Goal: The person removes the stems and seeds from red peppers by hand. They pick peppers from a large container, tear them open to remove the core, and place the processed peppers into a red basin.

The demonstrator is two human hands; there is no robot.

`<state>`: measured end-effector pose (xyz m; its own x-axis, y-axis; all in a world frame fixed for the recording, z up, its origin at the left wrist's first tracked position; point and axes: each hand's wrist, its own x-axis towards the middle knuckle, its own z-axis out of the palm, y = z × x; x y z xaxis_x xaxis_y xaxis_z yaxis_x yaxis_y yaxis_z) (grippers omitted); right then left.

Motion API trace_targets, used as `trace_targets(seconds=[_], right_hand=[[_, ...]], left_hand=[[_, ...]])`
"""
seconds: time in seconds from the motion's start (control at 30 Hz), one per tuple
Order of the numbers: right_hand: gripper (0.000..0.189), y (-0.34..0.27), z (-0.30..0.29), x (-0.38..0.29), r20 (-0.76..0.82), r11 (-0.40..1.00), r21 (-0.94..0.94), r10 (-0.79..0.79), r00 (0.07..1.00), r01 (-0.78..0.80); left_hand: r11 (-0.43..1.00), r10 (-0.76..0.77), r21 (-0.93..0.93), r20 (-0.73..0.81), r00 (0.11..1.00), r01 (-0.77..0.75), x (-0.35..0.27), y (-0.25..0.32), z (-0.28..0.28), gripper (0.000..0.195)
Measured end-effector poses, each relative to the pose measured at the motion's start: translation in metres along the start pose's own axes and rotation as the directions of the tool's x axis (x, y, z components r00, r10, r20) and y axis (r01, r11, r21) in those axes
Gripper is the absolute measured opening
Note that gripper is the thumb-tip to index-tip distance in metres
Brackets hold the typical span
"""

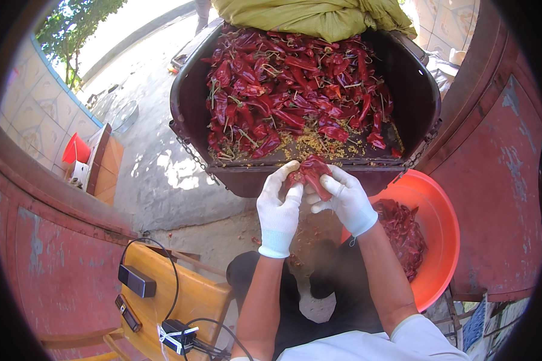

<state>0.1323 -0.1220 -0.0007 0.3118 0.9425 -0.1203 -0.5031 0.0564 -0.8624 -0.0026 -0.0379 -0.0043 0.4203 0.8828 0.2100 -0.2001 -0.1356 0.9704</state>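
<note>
Both hands wear white knit gloves with pale blue cuffs. Between them, just past the near lip of a dark metal cart bed (pixel 415 104), is a dried red chili pepper (pixel 315 173). My left hand (pixel 280 207) pinches its stem end between thumb and fingers. My right hand (pixel 343 194) grips the pepper's body on the other side. Inside the bed lies a large heap of dried red chili peppers (pixel 293 85), many with stems. Loose yellow seeds (pixel 314 142) are scattered along its near floor.
An orange plastic basin (pixel 445 243) beside my right leg holds red pepper pieces (pixel 399 234). A yellow-green sack (pixel 298 16) lies over the cart's far end. Left of me, a wooden chair (pixel 194 275) bears a black box, a phone and cables. Red metal doors (pixel 488 203) flank both sides.
</note>
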Motion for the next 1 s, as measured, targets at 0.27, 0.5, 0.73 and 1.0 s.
trace_targets(seconds=[0.27, 0.5, 0.73, 1.0], right_hand=[[0.034, 0.006, -0.011, 0.002, 0.086, 0.997, -0.015, 0.071, 0.994, -0.070], [0.030, 0.011, -0.016, -0.004, 0.353, 0.951, 0.181, 0.176, 0.919, -0.252], [0.028, 0.012, -0.006, -0.006, 0.065, 0.954, -0.219, 0.224, 0.972, -0.205], [0.026, 0.003, 0.010, -0.013, -0.085, 0.793, -0.606, -0.154, 0.984, 0.072]], left_hand=[[0.997, -0.046, -0.069, 0.024, 0.999, 0.047, 0.002, 0.004, -0.008, 0.035], [0.869, -0.133, -0.366, 0.473, 0.871, 0.331, -0.004, 0.019, -0.007, 0.045], [0.970, -0.072, -0.196, 0.333, 0.940, 0.144, -0.007, 0.017, -0.010, 0.042], [0.947, 0.063, 0.296, 0.198, 0.978, -0.121, 0.001, 0.002, -0.027, 0.030]])
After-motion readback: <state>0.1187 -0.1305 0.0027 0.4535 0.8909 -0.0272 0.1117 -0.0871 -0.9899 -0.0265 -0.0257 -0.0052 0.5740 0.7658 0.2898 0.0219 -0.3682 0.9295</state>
